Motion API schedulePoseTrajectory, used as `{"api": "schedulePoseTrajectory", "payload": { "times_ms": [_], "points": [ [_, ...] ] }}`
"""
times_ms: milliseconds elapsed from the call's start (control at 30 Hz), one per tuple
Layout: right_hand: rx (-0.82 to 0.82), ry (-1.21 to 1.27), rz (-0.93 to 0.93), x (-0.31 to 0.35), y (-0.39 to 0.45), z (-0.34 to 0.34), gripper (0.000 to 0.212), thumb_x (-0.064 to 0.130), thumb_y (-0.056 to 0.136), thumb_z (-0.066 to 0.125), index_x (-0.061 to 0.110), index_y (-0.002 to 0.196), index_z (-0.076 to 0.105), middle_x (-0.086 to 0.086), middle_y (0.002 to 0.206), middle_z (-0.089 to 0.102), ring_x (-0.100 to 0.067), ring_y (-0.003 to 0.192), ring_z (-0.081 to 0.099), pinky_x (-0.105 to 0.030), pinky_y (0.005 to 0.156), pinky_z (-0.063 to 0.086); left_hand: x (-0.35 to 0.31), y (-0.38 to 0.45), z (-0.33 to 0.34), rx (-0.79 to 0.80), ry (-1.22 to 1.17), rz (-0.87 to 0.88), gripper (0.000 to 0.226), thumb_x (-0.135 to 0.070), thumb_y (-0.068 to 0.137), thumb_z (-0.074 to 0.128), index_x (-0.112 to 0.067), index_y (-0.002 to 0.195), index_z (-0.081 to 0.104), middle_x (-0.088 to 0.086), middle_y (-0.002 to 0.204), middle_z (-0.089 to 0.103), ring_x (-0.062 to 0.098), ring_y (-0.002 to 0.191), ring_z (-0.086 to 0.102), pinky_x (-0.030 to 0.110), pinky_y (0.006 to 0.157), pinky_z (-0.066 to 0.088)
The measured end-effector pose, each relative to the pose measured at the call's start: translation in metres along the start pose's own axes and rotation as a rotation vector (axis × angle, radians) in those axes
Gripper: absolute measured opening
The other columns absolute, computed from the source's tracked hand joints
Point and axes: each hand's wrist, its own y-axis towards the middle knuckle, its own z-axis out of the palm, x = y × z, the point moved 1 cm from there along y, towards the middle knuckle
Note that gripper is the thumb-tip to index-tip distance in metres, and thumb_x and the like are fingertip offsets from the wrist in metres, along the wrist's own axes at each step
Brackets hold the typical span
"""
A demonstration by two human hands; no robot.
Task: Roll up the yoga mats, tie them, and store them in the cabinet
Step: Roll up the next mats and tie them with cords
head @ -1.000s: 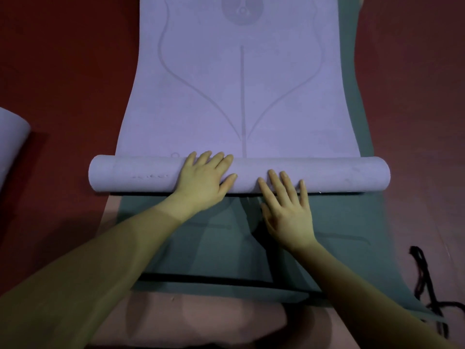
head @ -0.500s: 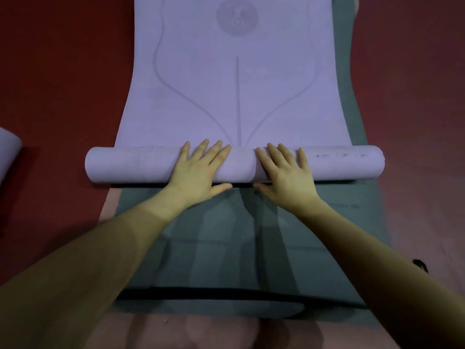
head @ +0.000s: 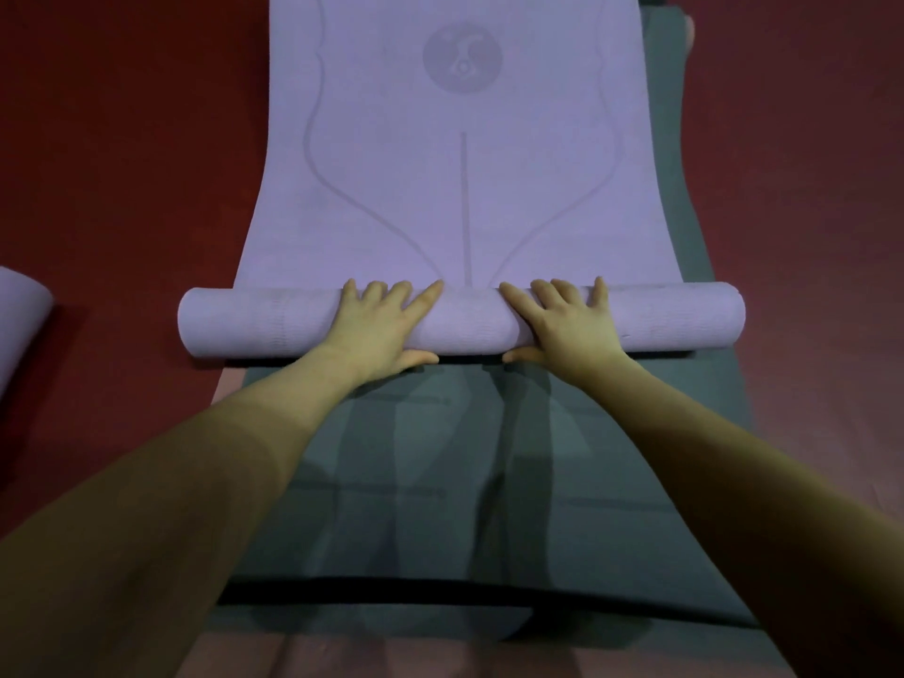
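Observation:
A lilac yoga mat (head: pixel 460 188) lies flat ahead of me, its near end wound into a roll (head: pixel 244 320) that spans the mat's width. My left hand (head: pixel 376 325) and my right hand (head: pixel 572 323) press flat on top of the roll side by side near its middle. Their fingers are spread and point away from me, and the thumbs lie at the roll's near side. Under the lilac mat lies a grey-green mat (head: pixel 391 482), unrolled, reaching toward me and showing along the right edge.
Red floor (head: pixel 122 163) lies on both sides. The end of another lilac roll (head: pixel 19 310) shows at the left edge. A black strap (head: pixel 440 599) crosses the green mat close to me. A pale pink mat (head: pixel 342 653) peeks out beneath the green one.
Both hands have pushed the roll away from me, so more of the green mat is uncovered. My right hand moved from the roll's near side onto its top.

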Motion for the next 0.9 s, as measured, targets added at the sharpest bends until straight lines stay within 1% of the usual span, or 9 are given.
{"api": "schedulePoseTrajectory", "payload": {
  "times_ms": [67,200,267,333,367,500,667,800,900],
  "points": [
    [-0.024,0.003,0.016,0.001,0.000,-0.001,0.088,0.060,0.069,0.071,0.027,0.145,0.038,-0.010,0.129,0.053,-0.032,0.121,0.047,-0.070,0.102,0.017,0.000,0.000,-0.005,-0.008,-0.025,0.005,0.090,-0.070,0.082,0.046,-0.030,0.152,0.007,0.006,0.146,0.035,0.033,0.122,0.040,0.048,0.100,0.029],
    [-0.087,-0.020,0.007,0.006,-0.007,-0.002,0.085,0.055,0.060,0.081,0.022,0.134,0.053,-0.011,0.111,0.062,-0.033,0.103,0.059,-0.068,0.096,0.028,-0.004,-0.007,-0.009,-0.008,-0.002,0.006,0.087,-0.069,0.083,0.047,-0.031,0.152,0.010,0.005,0.143,0.038,0.032,0.118,0.042,0.045,0.097,0.031],
    [-0.156,-0.015,0.005,0.007,-0.019,-0.003,0.086,0.053,0.050,0.086,0.019,0.125,0.060,-0.013,0.099,0.065,-0.034,0.089,0.063,-0.068,0.089,0.036,-0.009,-0.017,-0.009,-0.055,-0.027,0.026,0.088,-0.067,0.078,0.056,-0.030,0.150,0.023,0.007,0.136,0.048,0.035,0.110,0.049,0.046,0.092,0.035],
    [-0.199,-0.007,-0.007,0.012,-0.038,-0.003,0.088,0.053,0.046,0.088,0.018,0.122,0.062,-0.012,0.096,0.065,-0.034,0.085,0.064,-0.066,0.086,0.040,-0.015,-0.033,-0.001,-0.188,-0.064,0.076,0.088,-0.064,0.067,0.070,-0.025,0.142,0.043,0.011,0.117,0.062,0.036,0.090,0.057,0.048,0.079,0.044],
    [-0.212,-0.001,-0.008,0.016,-0.049,-0.002,0.088,0.052,0.045,0.088,0.018,0.122,0.063,-0.012,0.097,0.065,-0.033,0.086,0.064,-0.064,0.087,0.041,-0.020,-0.043,0.005,-0.261,-0.082,0.096,0.087,-0.064,0.064,0.071,-0.024,0.137,0.048,0.012,0.108,0.065,0.036,0.082,0.059,0.047,0.073,0.046],
    [-0.215,0.034,0.021,0.034,-0.092,-0.002,0.088,0.050,0.043,0.089,0.021,0.122,0.063,-0.010,0.101,0.065,-0.033,0.090,0.063,-0.057,0.089,0.043,-0.037,-0.080,0.012,-0.381,-0.134,0.131,0.074,-0.067,0.069,0.043,-0.026,0.131,0.042,0.008,0.097,0.066,0.033,0.073,0.058,0.042,0.066,0.048],
    [-0.205,0.054,0.018,0.044,-0.125,-0.008,0.086,0.053,0.044,0.086,0.022,0.120,0.063,-0.007,0.098,0.065,-0.031,0.087,0.062,-0.049,0.084,0.045,-0.051,-0.111,0.005,-0.399,-0.166,0.149,0.076,-0.065,0.065,0.054,-0.026,0.128,0.042,0.008,0.092,0.067,0.032,0.068,0.058,0.039,0.062,0.050],
    [-0.213,0.088,-0.025,0.053,-0.153,-0.011,0.084,0.057,0.046,0.082,0.022,0.120,0.062,-0.005,0.095,0.065,-0.030,0.082,0.060,-0.041,0.074,0.043,-0.059,-0.142,0.008,-0.416,-0.177,0.176,0.071,-0.066,0.071,0.043,-0.025,0.129,0.043,0.005,0.092,0.066,0.030,0.067,0.057,0.037,0.061,0.049],
    [-0.213,0.120,-0.033,0.063,-0.169,-0.005,0.084,0.057,0.047,0.079,0.022,0.121,0.060,-0.007,0.098,0.064,-0.031,0.083,0.060,-0.041,0.076,0.044,-0.065,-0.161,0.015,-0.436,-0.186,0.188,0.070,-0.065,0.072,0.044,-0.025,0.129,0.044,0.005,0.094,0.066,0.029,0.069,0.058,0.036,0.064,0.050]
  ]
}}
